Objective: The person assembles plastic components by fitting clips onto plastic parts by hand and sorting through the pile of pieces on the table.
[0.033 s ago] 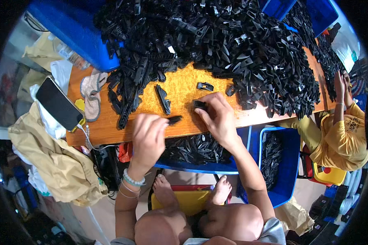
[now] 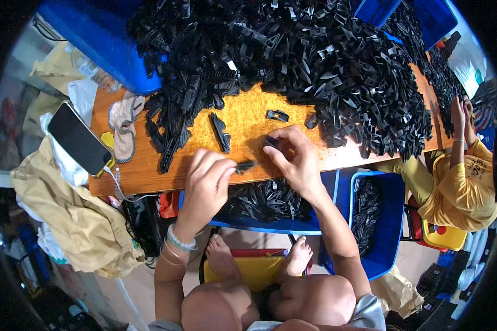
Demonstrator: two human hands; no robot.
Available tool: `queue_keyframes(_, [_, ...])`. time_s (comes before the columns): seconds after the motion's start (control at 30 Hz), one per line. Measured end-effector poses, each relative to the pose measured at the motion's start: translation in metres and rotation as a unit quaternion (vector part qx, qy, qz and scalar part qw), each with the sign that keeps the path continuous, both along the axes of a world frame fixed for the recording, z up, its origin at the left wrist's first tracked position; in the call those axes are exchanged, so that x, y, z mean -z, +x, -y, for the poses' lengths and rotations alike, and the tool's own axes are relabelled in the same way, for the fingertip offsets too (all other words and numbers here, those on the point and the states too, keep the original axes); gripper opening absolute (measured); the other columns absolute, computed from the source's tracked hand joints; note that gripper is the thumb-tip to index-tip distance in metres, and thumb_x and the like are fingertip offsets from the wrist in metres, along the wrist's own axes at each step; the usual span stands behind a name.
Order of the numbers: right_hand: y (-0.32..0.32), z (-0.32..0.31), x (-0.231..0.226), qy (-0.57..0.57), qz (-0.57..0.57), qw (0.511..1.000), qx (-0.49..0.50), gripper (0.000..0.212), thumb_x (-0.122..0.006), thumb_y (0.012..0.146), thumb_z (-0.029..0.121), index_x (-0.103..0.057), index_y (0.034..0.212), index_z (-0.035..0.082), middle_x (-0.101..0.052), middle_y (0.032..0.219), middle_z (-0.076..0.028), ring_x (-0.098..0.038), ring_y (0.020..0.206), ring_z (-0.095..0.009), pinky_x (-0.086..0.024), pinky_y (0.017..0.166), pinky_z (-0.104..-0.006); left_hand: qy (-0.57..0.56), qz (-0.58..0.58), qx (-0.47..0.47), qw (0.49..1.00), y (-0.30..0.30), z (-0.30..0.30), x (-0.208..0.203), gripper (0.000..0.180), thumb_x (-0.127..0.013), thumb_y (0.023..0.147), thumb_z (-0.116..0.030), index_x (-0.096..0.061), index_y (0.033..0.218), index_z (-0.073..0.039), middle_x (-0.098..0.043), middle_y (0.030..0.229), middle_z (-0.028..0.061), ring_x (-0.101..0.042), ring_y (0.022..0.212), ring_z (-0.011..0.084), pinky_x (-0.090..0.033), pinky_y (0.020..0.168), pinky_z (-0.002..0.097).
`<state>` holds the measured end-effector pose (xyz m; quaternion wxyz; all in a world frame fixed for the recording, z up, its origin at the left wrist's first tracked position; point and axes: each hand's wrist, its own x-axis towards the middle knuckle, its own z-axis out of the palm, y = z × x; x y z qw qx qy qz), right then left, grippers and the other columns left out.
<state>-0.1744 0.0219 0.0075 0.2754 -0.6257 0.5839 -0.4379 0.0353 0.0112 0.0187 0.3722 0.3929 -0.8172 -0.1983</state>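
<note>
My left hand (image 2: 206, 179) is closed in a pinch on a small black plastic part (image 2: 245, 165), slightly blurred, above the table's near edge. Facing it, my right hand (image 2: 297, 160) pinches a dark plastic piece (image 2: 271, 142) between thumb and fingers; its exact kind is partly hidden. The two pieces are apart. On the wooden table (image 2: 243, 107) beyond my hands lie a long narrow black part (image 2: 220, 133) and a short black clip-like part (image 2: 277, 115). A large heap of black plastic parts (image 2: 315, 71) covers the far side.
Below the table edge, a blue bin (image 2: 248, 224) holds black parts; another blue bin (image 2: 390, 231) stands to its right. A phone (image 2: 78, 138) with a cable and a beige cloth (image 2: 122, 129) are at left. A person in yellow (image 2: 464, 182) sits at far right.
My left hand has shifted slightly right and up, bringing its black part closer to my right hand. My right hand has barely moved.
</note>
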Motion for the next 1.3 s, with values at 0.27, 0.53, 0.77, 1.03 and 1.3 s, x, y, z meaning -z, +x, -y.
queue_keyframes(0.27, [-0.017,-0.013,-0.002,-0.035,-0.186,0.981,0.031,0.024,-0.074,0.077,0.008,-0.07,0.099,0.001,-0.061,0.092,-0.012,-0.057,0.085,-0.031,-0.046,0.08,-0.039,0.019,0.008,0.052,0.998,-0.016,0.048,0.003,0.007,-0.07,0.078,0.0,-0.069,0.085,0.003,-0.06,0.081,0.0103,-0.056,0.08,0.026,-0.046,0.074,0.0353])
queue_keyframes(0.53, [-0.012,-0.004,0.0,0.029,0.049,0.998,-0.002,0.028,-0.076,0.077,0.01,-0.071,0.102,0.0,-0.064,0.088,-0.013,-0.059,0.086,-0.028,-0.046,0.08,-0.0366,0.009,-0.017,-0.002,1.0,-0.01,0.034,0.009,0.017,-0.076,0.072,0.0,-0.068,0.088,0.003,-0.061,0.084,0.0115,-0.058,0.081,0.0276,-0.048,0.073,0.0364])
queue_keyframes(0.77, [-0.025,0.011,0.001,0.062,0.011,0.995,-0.071,0.027,-0.079,0.072,0.005,-0.074,0.098,0.001,-0.064,0.087,-0.01,-0.058,0.087,-0.026,-0.046,0.082,-0.0361,0.031,-0.05,0.02,0.998,-0.005,0.035,0.015,0.018,-0.074,0.072,0.004,-0.068,0.089,0.005,-0.065,0.085,0.0123,-0.059,0.081,0.0275,-0.049,0.073,0.0352])
queue_keyframes(1.03, [-0.012,0.022,-0.003,-0.018,-0.102,0.986,-0.129,0.026,-0.079,0.069,0.008,-0.075,0.093,0.003,-0.06,0.092,-0.008,-0.054,0.091,-0.027,-0.042,0.084,-0.0377,0.043,-0.059,0.051,0.996,-0.012,0.036,0.017,0.017,-0.073,0.074,0.003,-0.067,0.089,0.005,-0.063,0.087,0.013,-0.058,0.083,0.0285,-0.048,0.075,0.0371])
queue_keyframes(1.3, [-0.043,-0.006,-0.03,0.1,-0.085,0.967,-0.221,0.028,-0.078,0.074,0.014,-0.072,0.099,0.001,-0.064,0.1,-0.013,-0.06,0.096,-0.03,-0.048,0.087,-0.0378,-0.067,-0.003,0.011,0.998,-0.007,0.047,-0.006,0.019,-0.073,0.075,0.001,-0.068,0.093,0.004,-0.064,0.092,0.0137,-0.061,0.083,0.0288,-0.05,0.074,0.037])
